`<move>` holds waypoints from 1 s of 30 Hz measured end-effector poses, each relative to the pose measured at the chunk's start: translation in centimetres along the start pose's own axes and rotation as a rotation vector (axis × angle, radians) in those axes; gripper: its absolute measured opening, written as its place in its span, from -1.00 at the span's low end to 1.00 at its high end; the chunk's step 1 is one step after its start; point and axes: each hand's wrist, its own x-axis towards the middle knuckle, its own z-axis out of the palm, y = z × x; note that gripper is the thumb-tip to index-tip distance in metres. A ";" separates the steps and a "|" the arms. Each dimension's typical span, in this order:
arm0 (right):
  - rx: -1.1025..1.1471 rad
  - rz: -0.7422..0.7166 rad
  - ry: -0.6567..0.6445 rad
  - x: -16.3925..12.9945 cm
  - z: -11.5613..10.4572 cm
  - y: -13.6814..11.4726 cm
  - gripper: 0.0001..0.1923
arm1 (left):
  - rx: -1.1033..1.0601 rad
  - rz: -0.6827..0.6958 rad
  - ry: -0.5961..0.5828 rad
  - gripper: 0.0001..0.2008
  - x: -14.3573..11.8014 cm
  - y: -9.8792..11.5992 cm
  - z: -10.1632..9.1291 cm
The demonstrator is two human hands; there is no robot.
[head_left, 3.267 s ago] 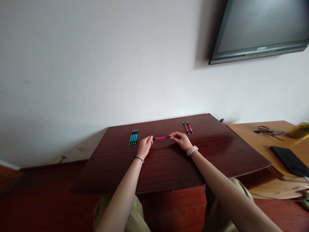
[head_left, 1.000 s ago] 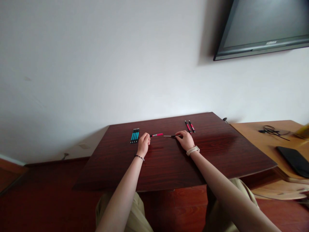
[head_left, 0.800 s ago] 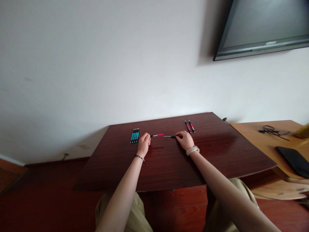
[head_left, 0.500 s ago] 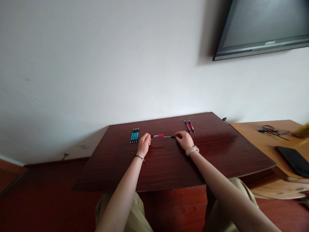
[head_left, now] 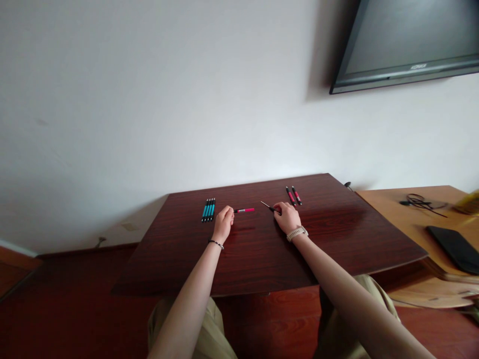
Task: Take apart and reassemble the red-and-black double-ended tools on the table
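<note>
"Four turquoise pens (head_left: 208,210) lie at the left of a dark reddish-brown table (head_left: 254,262), side by side, with their silver tips toward the wall (head_left: 187,124)."

"And next to them?"

"Just to their right is the person's left hand (head_left: 223,222), with a dark beaded bracelet (head_left: 216,244) at the wrist. Its fingers are curled shut around the dark end of a pink-and-black pen barrel (head_left: 245,210). The barrel lies nearly level, its pink end pointing right."

"Does it meet anything there?"

"No, a gap follows. Past the gap is a thin pale rod (head_left: 265,203), slanting up and to the left out of a black pen piece (head_left: 274,209). The thumb and fingers of the right hand (head_left: 287,218) pinch that piece. I can't tell whether either hand rests on the tabletop. A light-coloured watch (head_left: 298,233) is strapped on the right wrist."

"What is beyond the right hand?"

"Two pink-and-black pens (head_left: 297,196) lie just behind it, near the table's far edge. They are nearly parallel, a narrow space between them, and both lean the same way."

"And at the far right?"

"A lighter wooden desk (head_left: 389,204) stands beside the table. On it are a tangled black cable (head_left: 419,201), a flat black object (head_left: 452,249) and something yellow (head_left: 467,203), cut off by the edge of the view. Above the desk, a dark television (head_left: 415,40) hangs on the wall, partly out of view."
</note>
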 end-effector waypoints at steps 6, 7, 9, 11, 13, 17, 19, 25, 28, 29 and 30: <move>-0.046 0.089 0.040 -0.1 -0.3 -0.4 -0.74 | 0.009 0.005 0.000 -0.60 -0.1 0.1 0.1; -0.051 0.098 0.040 -0.1 -0.3 -0.4 -0.73 | 0.015 0.007 -0.002 -0.60 -0.1 0.1 0.1; -0.060 0.111 0.038 -0.2 -0.3 -0.6 -0.70 | 0.023 0.010 -0.005 -0.61 -0.1 0.1 0.1; -0.069 0.113 0.043 -0.2 -0.3 -0.7 -0.69 | 0.024 0.009 -0.006 -0.61 -0.1 0.1 0.1; -0.073 0.097 0.057 -0.3 -0.2 -0.7 -0.69 | 0.026 0.008 -0.006 -0.61 -0.2 0.2 0.1; -0.059 0.080 0.058 -0.4 -0.1 -0.7 -0.70 | 0.040 0.011 -0.013 -0.60 -0.2 0.3 0.1; -0.050 0.096 0.045 -0.4 -0.1 -0.7 -0.69 | 0.050 0.014 -0.018 -0.60 -0.2 0.3 0.1; 0.150 -0.093 0.102 -0.2 -1.0 -1.3 -0.80 | 0.082 0.025 -0.041 -0.59 -0.3 0.4 0.1; 0.282 -0.255 0.052 -0.6 -1.7 -2.2 -0.81 | 0.104 0.033 -0.070 -0.58 -0.5 0.7 0.2; 0.303 -0.301 0.014 -0.8 -1.9 -2.5 -0.80 | 0.113 0.038 -0.084 -0.58 -0.6 0.8 0.3; 0.315 -0.344 -0.028 -1.0 -2.0 -2.8 -0.78 | 0.124 0.045 -0.099 -0.58 -0.7 1.0 0.3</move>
